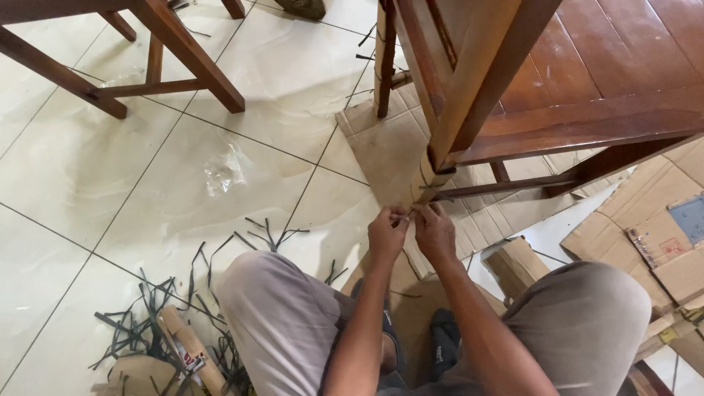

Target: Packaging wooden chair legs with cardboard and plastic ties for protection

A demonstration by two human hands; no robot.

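Our left hand (pixel 386 233) and our right hand (pixel 434 232) are close together, side by side, right in front of us. The fingers of both hands are pressed together at the tips, and they pinch something thin at the bottom of a wooden chair leg (pixel 469 95). The thing they pinch is too small for us to tell what it is. The two hands almost touch each other.

The bottom of the leg has a brown paper wrap (pixel 428 181) around it, and a dark strap goes across the wrap. Our fingertips are just under that wrap. The leg belongs to a brown wooden chair (pixel 587 81) that stands above our hands, toward the top right.

Under the chair lie flat pieces of cardboard (pixel 389 147) on the pale tiled floor (pixel 88 169). More cardboard lies at the right edge of the floor.

Our knees in grey trousers (pixel 282 315) are on both sides of our arms.

Near our left knee, at the bottom left of the floor, is a pile of cut black straps (pixel 158 308), with a roll of brown paper (pixel 192 350) lying in it. Farther out on the floor is a crumpled bit of clear plastic (pixel 224 170). At the top left stand the legs of another wooden chair (pixel 187 55).
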